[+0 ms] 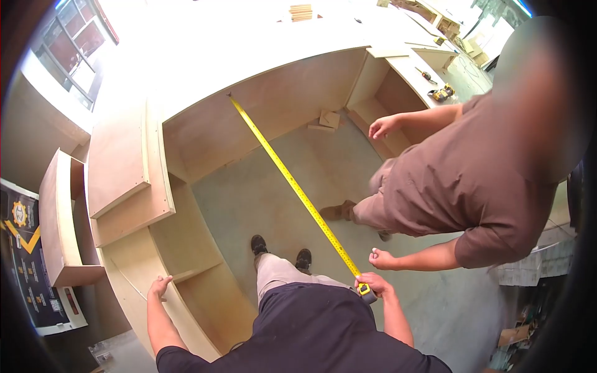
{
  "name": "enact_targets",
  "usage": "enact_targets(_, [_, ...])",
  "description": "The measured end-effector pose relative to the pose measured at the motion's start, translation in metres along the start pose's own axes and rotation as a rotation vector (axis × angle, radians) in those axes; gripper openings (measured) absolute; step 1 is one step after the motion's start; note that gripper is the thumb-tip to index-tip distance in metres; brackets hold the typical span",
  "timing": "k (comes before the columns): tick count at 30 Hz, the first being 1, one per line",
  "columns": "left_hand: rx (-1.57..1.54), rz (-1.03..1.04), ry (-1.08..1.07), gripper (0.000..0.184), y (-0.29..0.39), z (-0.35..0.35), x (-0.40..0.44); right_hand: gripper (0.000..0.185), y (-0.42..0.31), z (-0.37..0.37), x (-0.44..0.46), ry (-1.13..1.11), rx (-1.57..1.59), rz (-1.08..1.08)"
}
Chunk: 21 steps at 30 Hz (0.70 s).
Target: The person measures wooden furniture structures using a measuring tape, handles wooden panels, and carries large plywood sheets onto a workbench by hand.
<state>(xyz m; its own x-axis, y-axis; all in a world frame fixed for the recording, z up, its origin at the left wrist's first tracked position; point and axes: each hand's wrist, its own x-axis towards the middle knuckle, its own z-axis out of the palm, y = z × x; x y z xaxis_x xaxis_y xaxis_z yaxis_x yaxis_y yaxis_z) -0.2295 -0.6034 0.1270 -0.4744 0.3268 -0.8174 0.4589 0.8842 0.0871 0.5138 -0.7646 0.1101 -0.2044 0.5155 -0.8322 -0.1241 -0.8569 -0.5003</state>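
Observation:
My right hand (380, 285) is closed around a tape measure (365, 290). Its yellow blade (291, 178) stretches away over the floor, with its far end at the top edge of the back wooden panel (267, 87). My left hand (160, 288) is on the left by the inner edge of a low wooden cabinet (140, 264), thumb and fingers apart and holding nothing visible. Whether it presses on the wood I cannot tell. Beside me on the right stands another person in a brown shirt (454, 180). One of that person's hands (380, 259) is close to the tape measure.
Wooden panels (121, 155) lie stacked on the left cabinet. Small wood pieces (328, 120) rest on the floor (261, 186) by the back panel. A yellow-and-black power tool (443, 93) lies on the right cabinet. A printed banner (28, 261) is at far left.

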Motion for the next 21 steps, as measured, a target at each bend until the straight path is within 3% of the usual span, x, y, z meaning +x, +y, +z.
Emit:
enact_targets(11, [-0.027, -0.003, -0.034, 0.085, -0.009, -0.005, 0.011, 0.027, 0.028, -0.014, 0.050, 0.175, -0.114, 0.049])
enact_targets(14, [-0.037, -0.011, -0.064, 0.087, -0.009, -0.003, 0.014, 0.028, 0.053, -0.028, 0.100, 0.324, -0.162, 0.229])
enact_targets(21, [-0.049, 0.012, -0.084, 0.085, -0.020, -0.002, 0.029, 0.037, 0.019, -0.011, 0.089, 0.414, -0.166, 0.257])
